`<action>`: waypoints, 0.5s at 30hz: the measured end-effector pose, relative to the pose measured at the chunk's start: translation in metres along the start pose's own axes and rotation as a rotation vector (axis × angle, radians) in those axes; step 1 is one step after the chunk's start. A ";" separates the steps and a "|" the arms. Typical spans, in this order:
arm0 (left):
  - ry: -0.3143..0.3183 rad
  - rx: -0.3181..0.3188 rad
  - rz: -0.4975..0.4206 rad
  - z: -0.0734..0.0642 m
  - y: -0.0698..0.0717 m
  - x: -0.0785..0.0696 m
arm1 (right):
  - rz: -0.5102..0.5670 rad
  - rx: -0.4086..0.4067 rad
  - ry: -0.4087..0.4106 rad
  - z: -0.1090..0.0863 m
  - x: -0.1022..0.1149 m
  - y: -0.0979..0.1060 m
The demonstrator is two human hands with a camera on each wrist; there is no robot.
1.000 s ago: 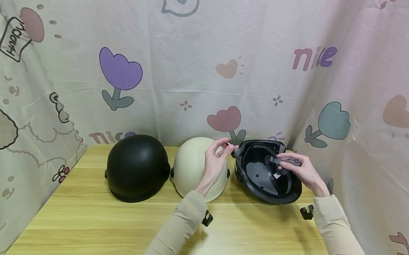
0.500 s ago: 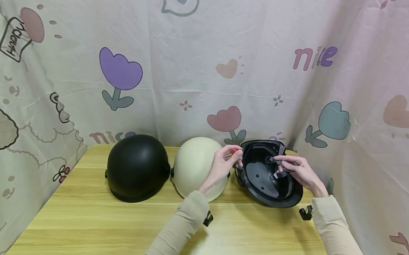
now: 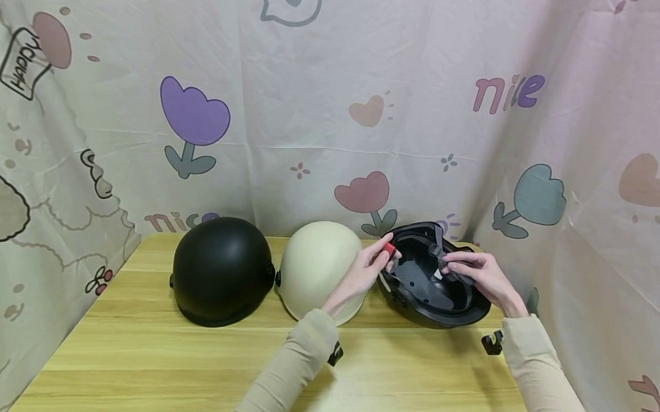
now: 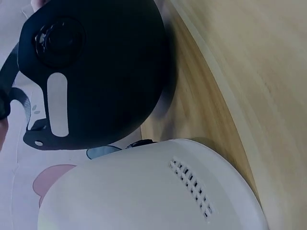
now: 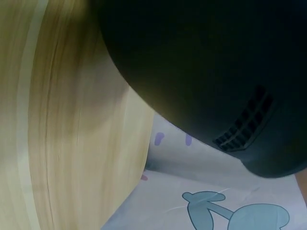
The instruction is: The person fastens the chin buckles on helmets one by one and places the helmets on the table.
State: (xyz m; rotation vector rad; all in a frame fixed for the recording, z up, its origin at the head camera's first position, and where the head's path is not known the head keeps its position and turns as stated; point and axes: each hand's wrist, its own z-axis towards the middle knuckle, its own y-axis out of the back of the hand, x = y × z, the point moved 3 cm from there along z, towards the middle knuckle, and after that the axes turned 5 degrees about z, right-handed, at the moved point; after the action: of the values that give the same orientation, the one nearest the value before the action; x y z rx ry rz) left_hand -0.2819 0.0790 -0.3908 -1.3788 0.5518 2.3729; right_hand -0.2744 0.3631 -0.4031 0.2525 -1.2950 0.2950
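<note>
In the head view, a black helmet [image 3: 420,306] lies opening upward at the right of the row, its padded inside showing. My left hand [image 3: 362,271], at its left rim, pinches a small red buckle piece [image 3: 389,249] between thumb and fingers. Over the opening, my right hand [image 3: 487,277] pinches the dark grey chin strap [image 3: 438,250]; its fingertips partly cover what they hold. The left wrist view shows the black helmet's outer side [image 4: 110,72] with a round knob [image 4: 61,40] and a strap. From the right wrist, mostly the shell [image 5: 201,62] with its vent appears.
A cream helmet [image 3: 313,274] stands dome up just left of the black one, behind my left forearm. Farther left is another black helmet [image 3: 222,272], also dome up. All rest on a wooden table [image 3: 166,373] backed by a printed curtain [image 3: 303,96].
My left hand has moved right and slightly down with the red piece, closer to the strap. The right hand has shifted slightly left, and the helmet between them has turned and tilted a little.
</note>
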 end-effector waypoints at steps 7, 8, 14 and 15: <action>-0.017 0.087 0.049 0.000 -0.004 0.002 | -0.012 -0.012 0.000 -0.001 -0.005 0.000; -0.014 0.100 0.071 0.000 -0.004 0.002 | -0.005 -0.006 0.000 -0.001 -0.005 0.000; 0.058 0.164 0.195 -0.002 -0.009 0.003 | 0.027 0.021 0.010 -0.002 -0.003 0.001; 0.072 0.167 0.214 -0.002 -0.009 0.004 | 0.036 0.025 0.012 -0.002 -0.003 0.002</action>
State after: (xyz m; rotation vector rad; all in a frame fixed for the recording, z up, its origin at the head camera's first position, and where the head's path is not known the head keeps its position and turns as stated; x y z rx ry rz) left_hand -0.2776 0.0861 -0.3964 -1.3958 0.9388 2.3810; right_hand -0.2737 0.3650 -0.4061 0.2487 -1.2854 0.3427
